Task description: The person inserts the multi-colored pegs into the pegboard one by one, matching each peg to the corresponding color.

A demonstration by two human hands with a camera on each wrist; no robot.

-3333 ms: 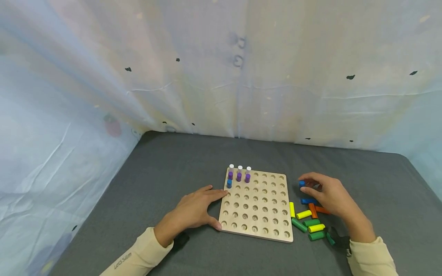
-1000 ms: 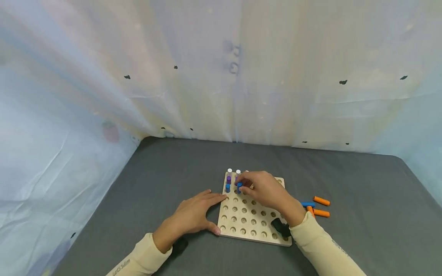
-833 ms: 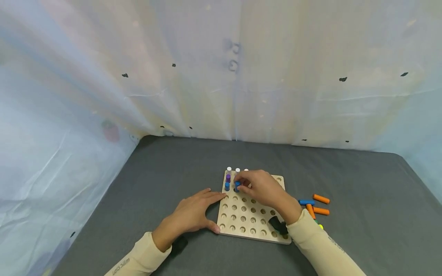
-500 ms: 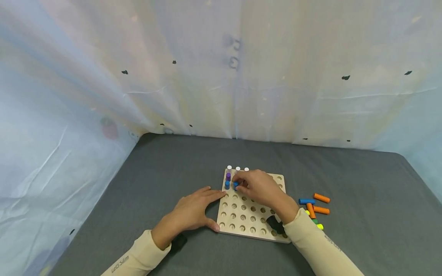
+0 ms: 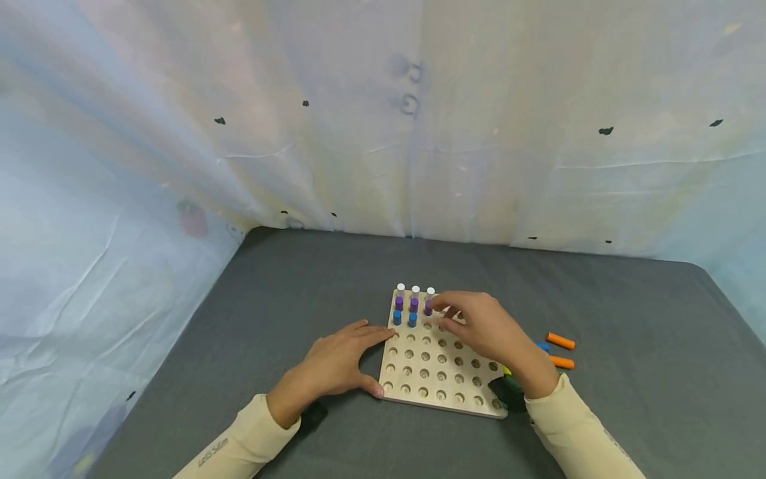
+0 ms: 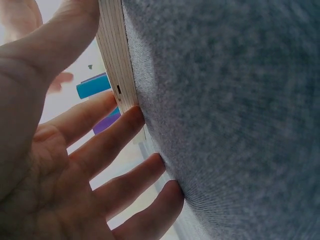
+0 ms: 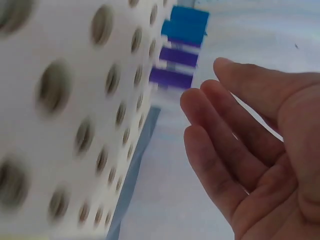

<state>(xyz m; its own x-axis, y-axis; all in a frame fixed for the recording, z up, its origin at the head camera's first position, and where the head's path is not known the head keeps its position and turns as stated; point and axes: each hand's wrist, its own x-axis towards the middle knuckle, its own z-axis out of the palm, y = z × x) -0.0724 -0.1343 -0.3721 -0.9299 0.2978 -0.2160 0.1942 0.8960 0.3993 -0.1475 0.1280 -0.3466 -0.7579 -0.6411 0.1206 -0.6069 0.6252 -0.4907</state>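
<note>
A square wooden pegboard (image 5: 433, 363) lies on the table, its holes in rows. Upright in its far-left corner stand three white pegs (image 5: 415, 290), three purple pegs (image 5: 414, 305) and two blue pegs (image 5: 412, 320). Along the board's left edge rests my left hand (image 5: 335, 362), thumb and fingers spread; the left wrist view has fingertips against the wooden side (image 6: 119, 60). Over the board, right of the blue pegs, hovers my right hand (image 5: 487, 327). The right wrist view shows its fingers (image 7: 215, 160) apart and holding nothing, clear of the purple pegs (image 7: 172, 77).
Right of the board lie loose orange pegs (image 5: 560, 340) and a blue peg (image 5: 543, 346). My right forearm partly hides a yellow one (image 5: 507, 370) and others. Grey cloth (image 5: 311, 279) covers the table; a pale curtain (image 5: 467, 133) hangs behind it.
My right hand brought a blue peg from the right side to the hole beside the first blue one, pushed it in, let go and drew back right. The left hand has stayed at the board.
</note>
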